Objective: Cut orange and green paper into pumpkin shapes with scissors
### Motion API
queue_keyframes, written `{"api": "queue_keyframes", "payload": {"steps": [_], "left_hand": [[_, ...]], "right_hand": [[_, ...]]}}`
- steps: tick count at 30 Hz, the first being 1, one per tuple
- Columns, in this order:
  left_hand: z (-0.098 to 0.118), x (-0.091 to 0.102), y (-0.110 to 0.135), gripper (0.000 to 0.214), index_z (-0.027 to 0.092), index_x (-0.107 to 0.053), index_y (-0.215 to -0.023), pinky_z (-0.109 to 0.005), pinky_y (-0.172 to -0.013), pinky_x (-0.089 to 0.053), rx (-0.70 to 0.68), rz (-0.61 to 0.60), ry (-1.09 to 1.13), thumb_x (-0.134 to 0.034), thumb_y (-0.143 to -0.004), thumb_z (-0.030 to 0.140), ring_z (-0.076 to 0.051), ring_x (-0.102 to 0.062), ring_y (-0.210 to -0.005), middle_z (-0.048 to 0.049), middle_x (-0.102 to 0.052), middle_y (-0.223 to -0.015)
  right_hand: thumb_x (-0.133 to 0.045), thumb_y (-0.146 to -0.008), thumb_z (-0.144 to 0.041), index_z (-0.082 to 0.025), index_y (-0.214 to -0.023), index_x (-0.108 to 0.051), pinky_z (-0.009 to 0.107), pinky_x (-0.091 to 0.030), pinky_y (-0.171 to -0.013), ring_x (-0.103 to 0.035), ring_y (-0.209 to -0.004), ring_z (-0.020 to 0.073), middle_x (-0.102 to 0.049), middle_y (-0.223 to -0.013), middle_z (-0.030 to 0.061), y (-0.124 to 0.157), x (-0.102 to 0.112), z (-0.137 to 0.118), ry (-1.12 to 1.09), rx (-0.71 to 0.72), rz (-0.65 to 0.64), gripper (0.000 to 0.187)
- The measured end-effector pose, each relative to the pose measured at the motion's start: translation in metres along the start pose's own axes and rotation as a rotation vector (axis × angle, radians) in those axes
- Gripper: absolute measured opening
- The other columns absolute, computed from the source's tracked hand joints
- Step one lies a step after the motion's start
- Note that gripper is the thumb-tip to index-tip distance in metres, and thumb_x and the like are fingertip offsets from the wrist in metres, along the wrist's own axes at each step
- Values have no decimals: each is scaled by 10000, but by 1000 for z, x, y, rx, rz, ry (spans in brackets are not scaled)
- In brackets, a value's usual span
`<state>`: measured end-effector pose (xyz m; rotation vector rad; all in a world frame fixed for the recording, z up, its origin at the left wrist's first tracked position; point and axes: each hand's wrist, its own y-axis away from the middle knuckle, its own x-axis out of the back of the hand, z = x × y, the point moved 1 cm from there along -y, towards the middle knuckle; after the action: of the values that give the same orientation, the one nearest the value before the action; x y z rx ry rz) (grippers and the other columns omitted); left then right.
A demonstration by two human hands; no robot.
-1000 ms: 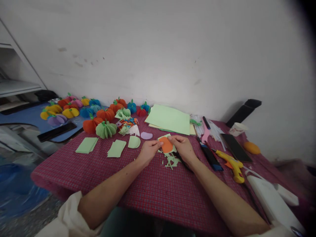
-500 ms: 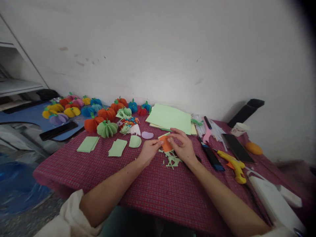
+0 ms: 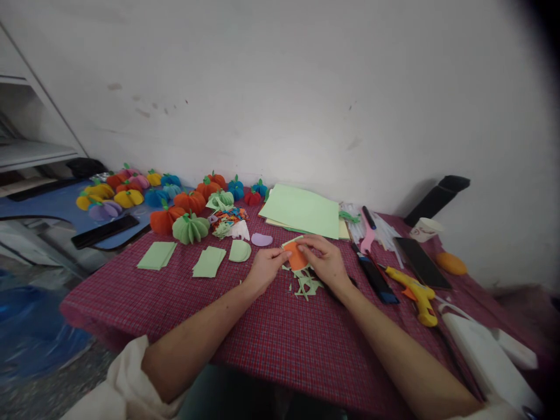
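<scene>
An orange paper piece (image 3: 297, 257), with pale green paper showing behind its top edge, is held up between both hands. My left hand (image 3: 265, 269) pinches its left side between thumb and fingers. On the other side, my right hand (image 3: 324, 261) grips it with the thumb in front and fingers along the top right. Pale green paper scraps (image 3: 307, 284) lie on the table just below. Left of my hands are a lilac paper shape (image 3: 261, 240), rounded green cut-outs (image 3: 240, 251) and a stack of green rectangles (image 3: 209, 262).
Another green stack (image 3: 156, 255) lies further left on the checked cloth (image 3: 280, 350). Several paper pumpkins (image 3: 191, 228) stand behind it. Large green sheets (image 3: 301, 209) lie at the back. A yellow glue gun (image 3: 415, 291), a black-handled cutter (image 3: 375, 277) and a paper cup (image 3: 425, 229) are at right.
My right hand's raised fingers have come down onto the top of the paper. Both hands still hold the orange piece in nearly the same place.
</scene>
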<state>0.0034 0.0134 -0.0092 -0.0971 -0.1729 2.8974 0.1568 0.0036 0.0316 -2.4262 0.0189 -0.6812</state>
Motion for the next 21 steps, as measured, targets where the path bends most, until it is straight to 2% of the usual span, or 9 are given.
{"api": "queue_keyframes", "payload": {"steps": [13,15,18,21], "left_hand": [[-1,0,0,370,109,-646,-697,-228,-563,-348,13,-5,8,-559,-692,469,-111,-458,-574,-4,-577,-616],[1,-1,1,368,105,-641,-694,-226,-561,-349,8,-1,33,-554,-701,463,-110,-460,-575,-8,-577,-617],[4,-1,2,363,102,-631,-677,-219,-545,-340,7,14,64,-557,-704,456,-100,-446,-561,-4,-564,-597],[5,-1,3,360,103,-631,-682,-218,-545,-338,13,24,75,-560,-704,455,-98,-448,-567,-4,-570,-606]], "right_hand": [[-522,-795,-250,-244,-930,-653,325,-457,-806,-584,-900,178,-643,-965,38,0,-1,2,-77,-54,-26,189],[-557,-770,-275,-238,-1038,-593,315,-473,-752,-591,-860,176,-633,-981,46,1,-3,4,-120,-115,0,272],[-607,-724,-299,-227,-1211,-413,294,-485,-662,-599,-758,166,-634,-892,42,1,-7,7,-239,-219,-1,529],[-618,-706,-298,-213,-1232,-346,276,-481,-591,-592,-658,156,-615,-761,14,2,-10,10,-337,-306,-69,598]]}}
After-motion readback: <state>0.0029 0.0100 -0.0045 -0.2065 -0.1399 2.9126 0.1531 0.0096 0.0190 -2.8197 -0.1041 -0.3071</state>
